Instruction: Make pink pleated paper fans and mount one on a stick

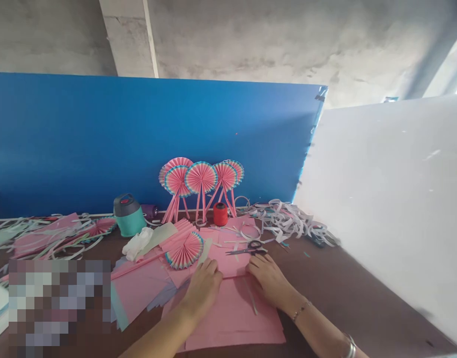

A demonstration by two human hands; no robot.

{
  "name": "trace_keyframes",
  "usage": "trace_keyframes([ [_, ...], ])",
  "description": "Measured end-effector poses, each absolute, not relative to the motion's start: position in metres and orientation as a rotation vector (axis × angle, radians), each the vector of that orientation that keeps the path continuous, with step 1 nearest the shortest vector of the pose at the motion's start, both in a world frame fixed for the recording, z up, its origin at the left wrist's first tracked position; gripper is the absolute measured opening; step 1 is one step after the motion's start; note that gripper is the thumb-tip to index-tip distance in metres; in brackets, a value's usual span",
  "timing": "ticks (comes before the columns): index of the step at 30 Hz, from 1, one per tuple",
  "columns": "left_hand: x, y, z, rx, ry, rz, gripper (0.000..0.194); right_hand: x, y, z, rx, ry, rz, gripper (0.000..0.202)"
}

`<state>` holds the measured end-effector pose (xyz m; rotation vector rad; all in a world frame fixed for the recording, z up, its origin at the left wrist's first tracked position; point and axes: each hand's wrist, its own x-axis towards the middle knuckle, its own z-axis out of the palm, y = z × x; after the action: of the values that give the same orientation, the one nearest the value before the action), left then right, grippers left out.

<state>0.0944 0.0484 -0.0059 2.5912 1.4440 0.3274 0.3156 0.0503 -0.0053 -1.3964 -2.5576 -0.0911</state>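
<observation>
Pink paper sheets (236, 318) lie spread on the brown table. Across them, my left hand (206, 283) and my right hand (267, 278) rest at the two ends of a narrow folded strip along a sheet's edge. The fingers of both hands are bent and pressed together on the paper; what they pinch is too small to tell. Just beyond my right hand lie scissors (247, 250) with dark handles. A pleated pink fan (184, 251) with a blue and green rim lies left of my left hand. A loose pale strip (251, 297) sits between my forearms.
Several round pink fans (200, 177) stand against the blue partition (102, 129). Before them is a red thread spool (220, 214). A teal container (129, 218) and crumpled white tissue (138, 242) are at left. Paper strips (284, 219) heap at back right, beside a white panel (400, 199).
</observation>
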Motion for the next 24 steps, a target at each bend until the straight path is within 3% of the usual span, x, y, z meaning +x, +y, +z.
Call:
trace_keyframes([
  [15, 0.094, 0.044, -0.005, 2.657, 1.436, 0.3, 0.027, 0.295, 0.053, -0.019, -1.21, -2.632, -0.292, 0.021],
  [24, 0.08, 0.043, -0.002, 2.607, 1.45, 0.34, 0.029, 0.309, 0.055, -0.018, -1.263, -2.567, -0.102, 0.024],
])
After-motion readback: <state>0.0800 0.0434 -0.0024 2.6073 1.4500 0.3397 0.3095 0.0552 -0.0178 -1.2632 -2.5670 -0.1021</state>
